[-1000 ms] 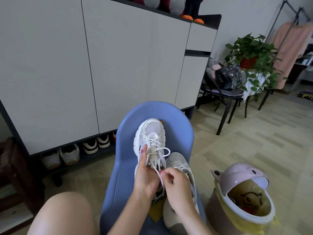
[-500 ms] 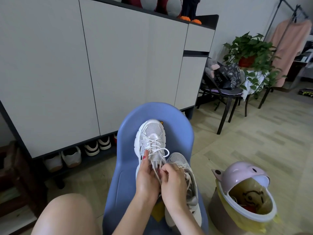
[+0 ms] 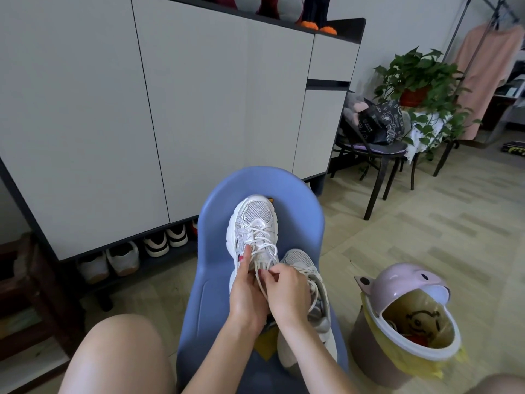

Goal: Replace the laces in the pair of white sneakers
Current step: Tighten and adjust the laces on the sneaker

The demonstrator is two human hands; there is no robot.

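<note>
Nearest, the right hand [image 3: 287, 291] pinches the lace [image 3: 262, 282] while the left hand [image 3: 245, 288] steadies the far sneaker [image 3: 255, 223] on the blue chair [image 3: 298, 223], its long axis pointing straight away beyond both grips.

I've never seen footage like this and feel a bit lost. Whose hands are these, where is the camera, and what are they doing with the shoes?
There is no machine here. A person wears one wide-angle camera on the head, so you look down at their own arms. Two white sneakers lie on a blue chair in front of them. The left hand holds the farther sneaker at its upper eyelets, one finger stretched along the lacing. The right hand pinches the white lace of that shoe. The nearer sneaker lies beside it, its laces loose. On the floor to the right stands a pink-lidded bin.
</note>
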